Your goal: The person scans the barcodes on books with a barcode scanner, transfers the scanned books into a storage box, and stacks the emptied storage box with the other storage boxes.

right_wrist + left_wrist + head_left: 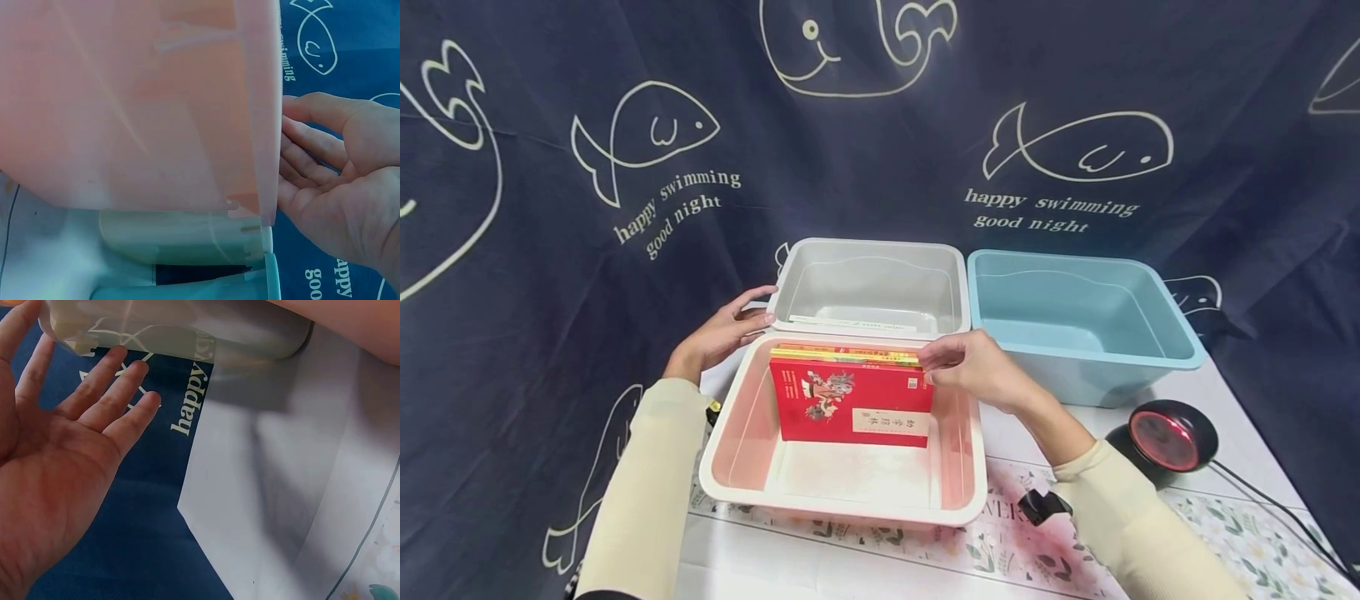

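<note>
The whole upper frame is filled by a dark blue curtain (865, 167), printed with pale fish and lettering, and below it a white table (737, 550) is spread, crossed at lower right by a floral strip (1247, 533). Just below centre the pink bin (842, 508) is set, and this is where the action is found! Right of centre the blue bin (1120, 358) is seen, and close beside it, mid-frame, the grey bin (880, 275) is placed directly behind the pink one. Now the books (850, 396): they are stood upright together in the pink bin, towards its far side, a red cover turned to the camera, yellow edges lined up behind. At their upper right corner they are pinched by the right hand (977, 367), thumb to the front, fingers bent behind. Over at left of centre, the fingers of the left hand (722, 333) are loosely stretched and spread at the grey bin's left rim; whether the rim is touched cannot be told. At lower right a corded black device (1172, 442) is lit red, and by the grey bin's near wall a thin printed item (850, 323) is glimpsed.
</note>
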The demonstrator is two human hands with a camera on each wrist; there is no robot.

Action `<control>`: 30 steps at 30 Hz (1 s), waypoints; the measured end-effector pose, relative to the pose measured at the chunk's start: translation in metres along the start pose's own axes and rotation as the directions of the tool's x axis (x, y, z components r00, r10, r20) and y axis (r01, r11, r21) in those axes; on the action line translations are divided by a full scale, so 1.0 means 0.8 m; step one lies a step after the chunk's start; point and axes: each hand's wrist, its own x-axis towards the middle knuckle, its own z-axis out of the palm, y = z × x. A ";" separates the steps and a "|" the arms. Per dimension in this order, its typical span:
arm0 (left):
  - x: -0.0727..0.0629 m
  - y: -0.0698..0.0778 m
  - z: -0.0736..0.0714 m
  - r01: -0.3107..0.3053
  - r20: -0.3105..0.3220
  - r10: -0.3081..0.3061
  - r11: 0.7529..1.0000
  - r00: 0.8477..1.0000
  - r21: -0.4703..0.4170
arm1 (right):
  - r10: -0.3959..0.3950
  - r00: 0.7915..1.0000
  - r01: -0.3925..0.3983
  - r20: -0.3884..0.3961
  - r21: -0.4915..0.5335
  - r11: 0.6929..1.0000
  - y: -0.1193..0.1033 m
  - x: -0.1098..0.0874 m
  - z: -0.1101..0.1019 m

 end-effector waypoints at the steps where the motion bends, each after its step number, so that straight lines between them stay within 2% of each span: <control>1: 0.000 0.000 0.000 0.000 0.000 0.000 1.000 1.000 -0.003 | -0.001 1.000 0.001 0.000 0.000 1.000 0.000 0.000 0.000; 13: 0.000 0.000 0.000 -0.007 0.002 0.007 1.000 1.000 -0.010 | -0.011 1.000 0.010 -0.021 -0.068 0.998 -0.001 0.001 0.000; 30: -0.001 0.002 0.002 -0.003 -0.001 0.003 1.000 1.000 0.001 | 0.001 1.000 -0.002 -0.025 -0.037 0.999 0.003 -0.002 0.006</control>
